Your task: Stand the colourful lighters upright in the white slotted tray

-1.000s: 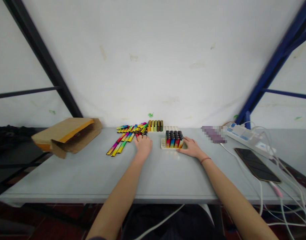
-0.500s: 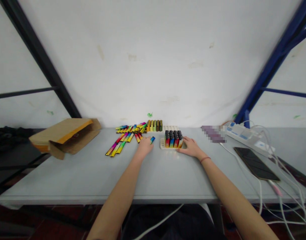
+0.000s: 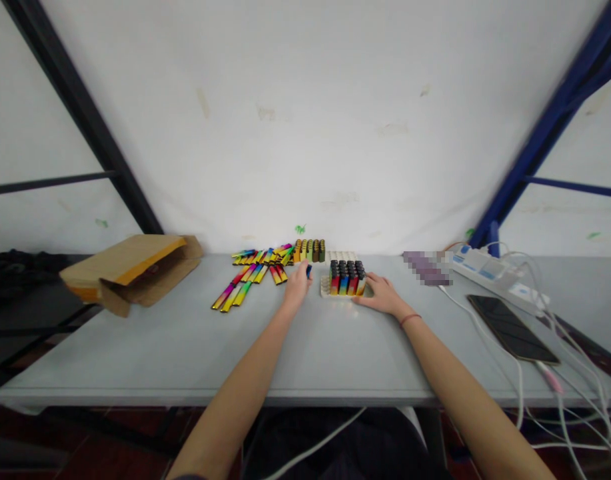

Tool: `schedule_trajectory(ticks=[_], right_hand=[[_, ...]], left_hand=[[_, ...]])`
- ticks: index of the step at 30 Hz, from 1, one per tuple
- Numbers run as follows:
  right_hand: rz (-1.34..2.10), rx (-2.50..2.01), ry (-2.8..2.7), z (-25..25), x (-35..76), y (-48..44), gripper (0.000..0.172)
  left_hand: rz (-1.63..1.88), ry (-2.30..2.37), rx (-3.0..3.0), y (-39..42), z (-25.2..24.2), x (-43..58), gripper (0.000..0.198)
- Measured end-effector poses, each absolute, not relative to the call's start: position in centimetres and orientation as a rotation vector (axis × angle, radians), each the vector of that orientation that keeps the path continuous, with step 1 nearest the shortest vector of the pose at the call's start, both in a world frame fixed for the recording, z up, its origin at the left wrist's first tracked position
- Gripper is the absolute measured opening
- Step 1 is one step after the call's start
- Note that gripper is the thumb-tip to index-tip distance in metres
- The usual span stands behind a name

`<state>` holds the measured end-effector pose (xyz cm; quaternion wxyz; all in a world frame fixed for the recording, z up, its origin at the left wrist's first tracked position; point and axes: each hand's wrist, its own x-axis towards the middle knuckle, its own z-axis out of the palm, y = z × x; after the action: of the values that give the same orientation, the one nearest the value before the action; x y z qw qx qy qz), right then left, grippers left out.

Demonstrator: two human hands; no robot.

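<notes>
Left hand (image 3: 298, 285) pinched small blue lighter (image 3: 308, 271), held just left of white tray (image 3: 326, 288), near far edge of tabletop (image 3: 305, 347). Right hand (image 3: 380, 295) lay open, fingers touching tray's right side. Step judged: bringing lighter to tray. Next move called for upright alignment over free socket.

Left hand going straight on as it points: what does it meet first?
Probably the row of upright lighters by the wall, just beyond the left hand and the small blue lighter it holds. The white tray sits slightly to the right; depth is unclear.
</notes>
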<state>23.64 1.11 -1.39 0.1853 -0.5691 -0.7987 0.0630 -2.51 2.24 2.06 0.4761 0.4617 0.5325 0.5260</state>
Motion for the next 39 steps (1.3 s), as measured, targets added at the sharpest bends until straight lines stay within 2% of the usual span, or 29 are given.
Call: schedule_trajectory(ticks=[3,10,15,21,29,35,39], right_hand=[[0.176,-1.599,-2.241,-1.5,23.7,1.2,0.057],[0.172,-1.599,-2.247,-1.4,23.6,1.0,0.060],[0.160,-1.605,-2.250,-1.5,23.6,1.1,0.060],[0.157,-1.613,-2.241,-1.5,23.6,1.0,0.061],[0.161,-1.607,-2.252,-1.4,23.6,1.0,0.061],[0.173,-1.597,-2.264,-1.3,23.7,1.1,0.062],[0.178,-1.602,-2.267,-1.3,23.7,1.1,0.064]], left_hand=[[1.297,1.305,0.933,1.8,2.7,-2.1,0.046],[1.355,1.149,0.683,1.0,3.6,-1.7,0.037],[1.391,1.146,0.596,0.7,3.6,-1.3,0.038],[1.388,1.150,0.566,0.6,3.7,-1.3,0.041],[1.364,1.156,0.586,0.7,3.3,-1.3,0.036],[1.368,1.102,0.666,1.5,2.6,-1.6,0.045],[1.444,1.121,0.883,2.3,1.7,-1.6,0.029]])
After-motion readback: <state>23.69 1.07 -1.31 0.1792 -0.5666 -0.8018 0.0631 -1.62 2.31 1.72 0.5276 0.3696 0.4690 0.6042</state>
